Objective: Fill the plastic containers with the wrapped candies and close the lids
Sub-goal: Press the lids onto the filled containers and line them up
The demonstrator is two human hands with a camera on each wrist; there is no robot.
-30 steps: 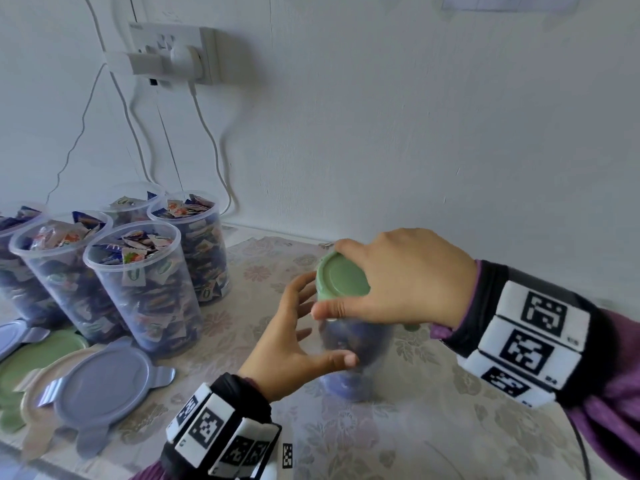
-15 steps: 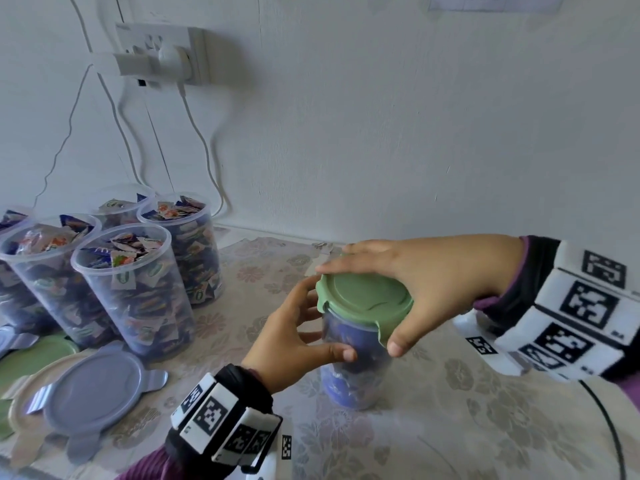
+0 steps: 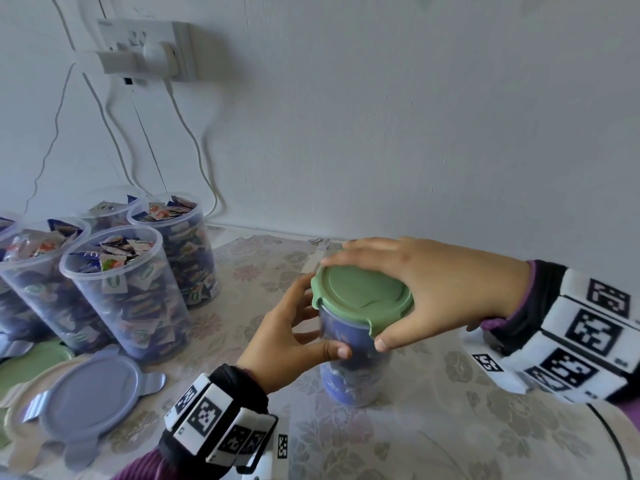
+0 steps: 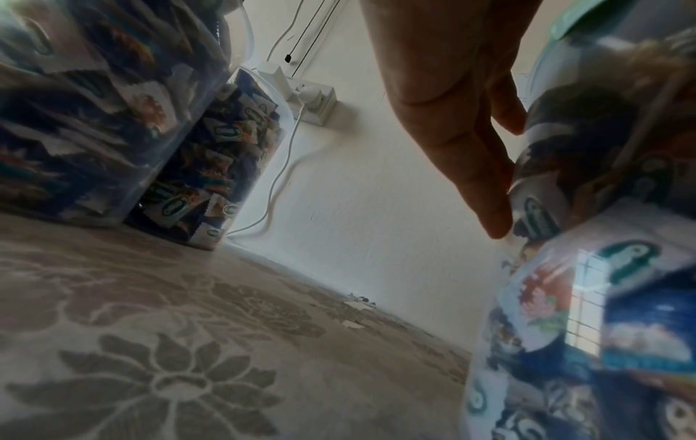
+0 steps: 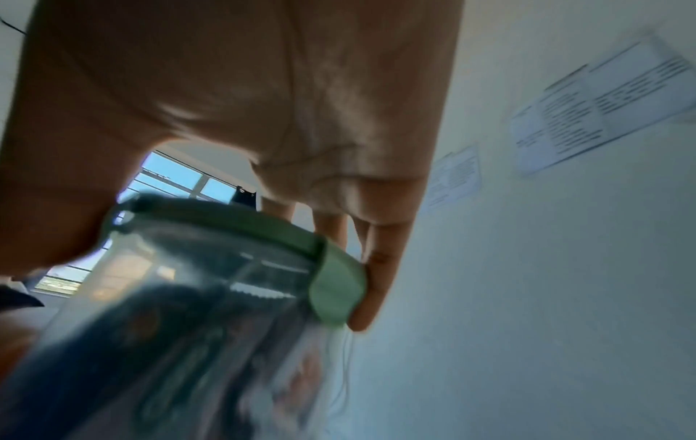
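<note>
The clear container [image 3: 349,372] (candy-filled) carries a green lid [image 3: 362,295] gripped by the right hand [image 3: 440,289]; the left hand [image 3: 287,337] clasps its wall, on a floral surface [image 3: 415,438].

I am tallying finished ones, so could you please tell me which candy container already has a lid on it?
Only the container between both hands, capped with the green lid; the others at the left stand open.

At lower left of the head view, the stacked lids [image 3: 31,386] are running off the frame edge. Motion blur is smearing the container [image 5: 180,342] in the right wrist view, leaving its candies illegible.
</note>
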